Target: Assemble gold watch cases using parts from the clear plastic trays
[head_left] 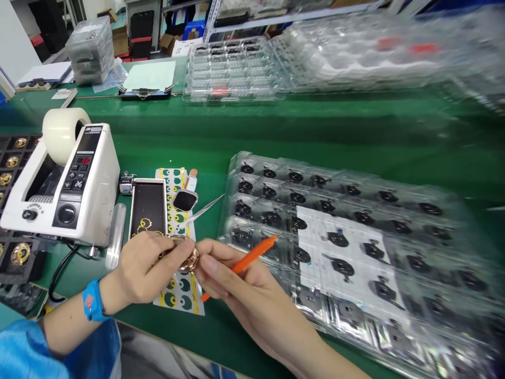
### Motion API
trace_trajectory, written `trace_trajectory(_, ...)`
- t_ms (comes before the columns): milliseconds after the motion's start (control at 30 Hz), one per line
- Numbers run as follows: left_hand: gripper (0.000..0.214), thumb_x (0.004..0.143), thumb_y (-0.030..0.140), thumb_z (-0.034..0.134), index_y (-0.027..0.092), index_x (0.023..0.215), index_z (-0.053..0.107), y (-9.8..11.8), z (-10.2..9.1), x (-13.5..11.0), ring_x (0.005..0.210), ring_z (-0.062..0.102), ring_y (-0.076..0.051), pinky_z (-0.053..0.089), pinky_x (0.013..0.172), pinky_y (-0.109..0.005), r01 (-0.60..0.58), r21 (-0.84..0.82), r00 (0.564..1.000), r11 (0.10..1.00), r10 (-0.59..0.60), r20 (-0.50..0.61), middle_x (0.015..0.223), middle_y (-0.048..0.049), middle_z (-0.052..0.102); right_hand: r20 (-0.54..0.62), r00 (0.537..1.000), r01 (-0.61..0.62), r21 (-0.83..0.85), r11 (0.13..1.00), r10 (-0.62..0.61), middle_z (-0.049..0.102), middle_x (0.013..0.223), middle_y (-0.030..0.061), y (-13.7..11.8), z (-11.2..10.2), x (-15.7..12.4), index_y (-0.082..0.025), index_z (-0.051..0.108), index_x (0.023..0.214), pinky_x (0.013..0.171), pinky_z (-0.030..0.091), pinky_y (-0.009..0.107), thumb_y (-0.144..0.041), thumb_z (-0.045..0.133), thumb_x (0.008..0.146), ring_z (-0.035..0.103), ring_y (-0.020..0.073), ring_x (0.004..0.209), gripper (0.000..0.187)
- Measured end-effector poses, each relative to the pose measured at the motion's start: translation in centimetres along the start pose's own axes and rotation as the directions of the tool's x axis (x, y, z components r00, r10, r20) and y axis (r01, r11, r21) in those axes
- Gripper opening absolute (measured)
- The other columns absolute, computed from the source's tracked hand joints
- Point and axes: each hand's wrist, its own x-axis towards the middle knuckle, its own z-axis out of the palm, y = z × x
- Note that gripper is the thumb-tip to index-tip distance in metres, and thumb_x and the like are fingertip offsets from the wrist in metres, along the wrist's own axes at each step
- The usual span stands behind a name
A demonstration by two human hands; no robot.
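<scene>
Green-topped workbench point(205, 163) space is filled from both sides, and the middle is apparently left for handwork. A round rose-gold metal part point(191, 260) is held over a white sheet of green and yellow stickers point(179, 290), pinched between the fingertips of the left hand point(147, 269) and those of the right hand point(232, 279); gripped from two sides, it is probably steadied against turning. A slim orange plastic stick point(256, 252) is also clasped in the right hand, slanted across it, perhaps so that it need not be laid down. At the left, a white tape dispenser point(89, 179) is stationed; at the right, a clear plastic tray of black round parts point(258, 179) is spread, seemingly for easy reach. How tightly the fingers are pressed cannot be told.
</scene>
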Motion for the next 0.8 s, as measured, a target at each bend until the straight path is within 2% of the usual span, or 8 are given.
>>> trace_trajectory(167,0.009,0.09,0.009,0.056,0.017,0.091,0.062,0.0,-0.6,0.6,0.072,0.062,-0.013,0.053,0.064,-0.023,-0.007,0.046,0.997,0.999,0.01,-0.073,0.078,-0.0031,0.066,0.046,0.997,0.065,-0.024,0.998,-0.064,0.035,0.058,-0.0057,0.6,-0.6,0.3,-0.019,0.06,0.079,0.046,0.025,0.022,-0.057,0.056,0.089,0.025,0.009,0.051,0.04)
trace_trajectory(367,0.013,0.089,0.009,0.057,0.016,0.093,0.066,0.1,-1.0,1.2,0.069,0.061,-0.012,0.05,0.061,-0.022,0.035,0.052,0.999,0.998,-0.036,0.008,0.077,-0.0029,0.063,0.046,0.993,0.111,-0.07,0.991,-0.108,0.046,0.068,-0.0015,1.0,-0.9,0.5,-0.019,0.061,0.081,0.052,0.029,0.024,-0.057,0.055,0.09,0.036,0.0108,0.058,0.04)
trace_trajectory(600,0.015,0.091,0.012,0.057,0.019,0.085,0.069,0.2,-0.8,0.9,0.074,0.06,-0.012,0.049,0.061,-0.022,0.009,0.028,1.0,1.0,-0.009,-0.011,0.083,-0.0022,0.062,0.035,0.999,0.017,0.041,0.999,-0.019,0.038,0.061,-0.005,0.5,-1.0,0.4,-0.018,0.06,0.076,0.048,0.022,0.024,-0.057,0.06,0.087,0.024,0.0082,0.051,0.041)
trace_trajectory(800,0.012,0.088,0.012,0.063,0.019,0.08,0.069,0.4,-1.0,1.1,0.067,0.059,-0.011,0.048,0.056,-0.023,0.017,0.0,1.0,1.0,-0.017,0.003,0.082,-0.001,0.064,0.043,0.999,-0.03,0.094,0.995,0.026,0.043,0.063,-0.0033,0.3,-0.9,0.3,-0.017,0.061,0.077,0.05,0.021,0.025,-0.06,0.064,0.083,0.028,0.0088,0.054,0.043)
